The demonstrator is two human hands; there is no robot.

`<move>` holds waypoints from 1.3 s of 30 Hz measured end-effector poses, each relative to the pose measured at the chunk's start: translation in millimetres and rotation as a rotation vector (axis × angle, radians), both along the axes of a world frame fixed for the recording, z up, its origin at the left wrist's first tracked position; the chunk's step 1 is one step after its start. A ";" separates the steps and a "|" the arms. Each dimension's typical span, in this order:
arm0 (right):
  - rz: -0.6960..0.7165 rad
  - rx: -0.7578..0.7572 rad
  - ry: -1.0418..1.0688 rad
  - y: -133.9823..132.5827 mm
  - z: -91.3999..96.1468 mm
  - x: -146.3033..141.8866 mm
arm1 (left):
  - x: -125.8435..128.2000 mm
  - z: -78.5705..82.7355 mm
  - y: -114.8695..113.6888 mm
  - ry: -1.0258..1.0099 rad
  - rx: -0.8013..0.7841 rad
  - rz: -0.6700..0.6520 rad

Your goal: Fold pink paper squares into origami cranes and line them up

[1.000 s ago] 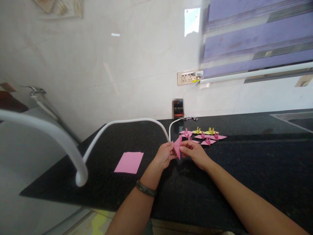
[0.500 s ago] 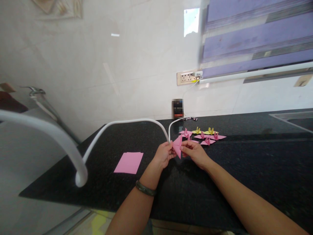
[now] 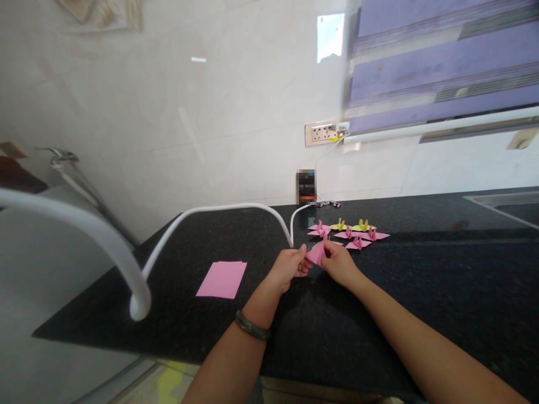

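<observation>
A partly folded piece of pink origami paper (image 3: 315,253) is held above the dark countertop between my two hands. My left hand (image 3: 290,266) pinches its left corner between thumb and fingers. On its right side, my right hand (image 3: 339,262) grips it with closed fingers that cover part of the paper. Just behind the hands, several folded paper cranes stand grouped, among them a pink crane (image 3: 358,243) and a yellow crane (image 3: 362,225). Left of my left hand lies a small stack of pink paper squares (image 3: 222,280).
A white flexible tube (image 3: 227,207) arches across the counter (image 3: 168,314) at the left and behind the hands. A phone-like dark device (image 3: 306,188), partly pixelated, leans on the wall below a socket (image 3: 322,134). A sink edge (image 3: 484,200) shows at far right.
The pink folded paper has shifted slightly right and turned, its point no longer facing up and down. Both hands moved a little rightward with it, still holding it.
</observation>
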State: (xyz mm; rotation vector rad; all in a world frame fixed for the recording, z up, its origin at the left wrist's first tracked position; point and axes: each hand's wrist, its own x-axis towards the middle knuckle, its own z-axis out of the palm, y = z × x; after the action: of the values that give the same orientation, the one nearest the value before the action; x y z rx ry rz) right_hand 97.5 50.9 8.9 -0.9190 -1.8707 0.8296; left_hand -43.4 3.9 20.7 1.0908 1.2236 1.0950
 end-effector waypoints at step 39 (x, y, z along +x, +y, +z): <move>0.100 -0.296 0.314 -11.0 11.6 -3.7 | 6.1 0.8 -0.3 0.047 0.166 0.116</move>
State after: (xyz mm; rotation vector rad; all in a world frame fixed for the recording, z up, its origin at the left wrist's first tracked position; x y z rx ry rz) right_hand 93.8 39.9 20.4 -0.8203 -1.5550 1.2602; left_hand -37.3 3.6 21.5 1.1883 1.2632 1.2839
